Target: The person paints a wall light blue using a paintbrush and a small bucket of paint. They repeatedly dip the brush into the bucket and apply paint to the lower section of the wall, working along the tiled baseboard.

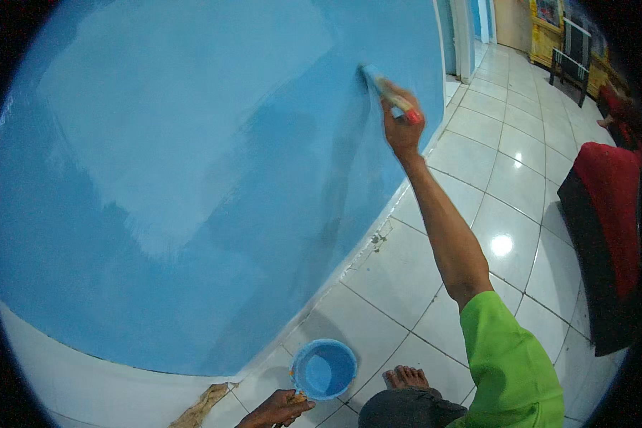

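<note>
My right hand [405,131] is wrapped around a paintbrush [404,104] with a pale handle that ends in red. Its bristles touch the blue wall [278,176], close to the wall's right edge. A lighter blue patch of paint spreads across the upper middle of this wall, with streaky brush marks along its borders. At the bottom, my left hand [281,409] grips the near edge of a small blue bucket [342,369], where an orange-brown bit shows between the fingers. Light blue paint lies inside the bucket.
A crumpled brown cloth or paper [206,404] lies at the wall's lower corner. White floor tiles [460,142] run right, towards a red and black piece of furniture [610,214] and a dark chair [572,59]. Part of another person [618,109] shows at the far right.
</note>
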The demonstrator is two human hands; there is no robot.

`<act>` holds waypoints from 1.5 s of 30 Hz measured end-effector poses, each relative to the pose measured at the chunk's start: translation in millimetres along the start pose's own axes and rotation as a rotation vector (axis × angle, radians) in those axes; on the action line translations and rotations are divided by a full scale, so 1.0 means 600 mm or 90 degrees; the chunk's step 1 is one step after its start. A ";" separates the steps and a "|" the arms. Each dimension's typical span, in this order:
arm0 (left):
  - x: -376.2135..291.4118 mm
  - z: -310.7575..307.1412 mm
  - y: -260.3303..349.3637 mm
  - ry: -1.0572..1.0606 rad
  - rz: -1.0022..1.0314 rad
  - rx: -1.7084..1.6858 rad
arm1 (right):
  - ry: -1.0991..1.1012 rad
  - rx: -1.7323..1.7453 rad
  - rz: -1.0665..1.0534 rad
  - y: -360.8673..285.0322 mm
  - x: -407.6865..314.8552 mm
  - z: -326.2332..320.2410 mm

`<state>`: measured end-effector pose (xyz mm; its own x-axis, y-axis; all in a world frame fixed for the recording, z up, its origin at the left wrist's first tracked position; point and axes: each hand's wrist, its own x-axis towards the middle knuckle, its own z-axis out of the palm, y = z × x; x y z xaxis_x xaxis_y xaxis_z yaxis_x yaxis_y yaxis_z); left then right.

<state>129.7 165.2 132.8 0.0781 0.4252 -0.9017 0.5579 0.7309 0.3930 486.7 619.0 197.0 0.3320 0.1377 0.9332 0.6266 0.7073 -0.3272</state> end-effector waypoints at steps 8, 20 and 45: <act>0.016 -0.009 -0.007 0.010 -0.036 -0.031 | -0.367 0.423 0.166 -0.165 -0.257 -0.095; 0.008 -0.002 0.006 -0.015 -0.044 -0.087 | 0.177 0.550 0.499 0.080 0.005 -0.002; 0.040 -0.005 0.019 -0.023 -0.095 -0.073 | 0.207 0.596 0.749 0.071 -0.154 0.026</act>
<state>135.3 185.4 116.0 0.0326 0.2900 -0.9565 0.4675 0.8414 0.2711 471.8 647.4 99.3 0.5187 0.8479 0.1093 -0.7039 0.4961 -0.5082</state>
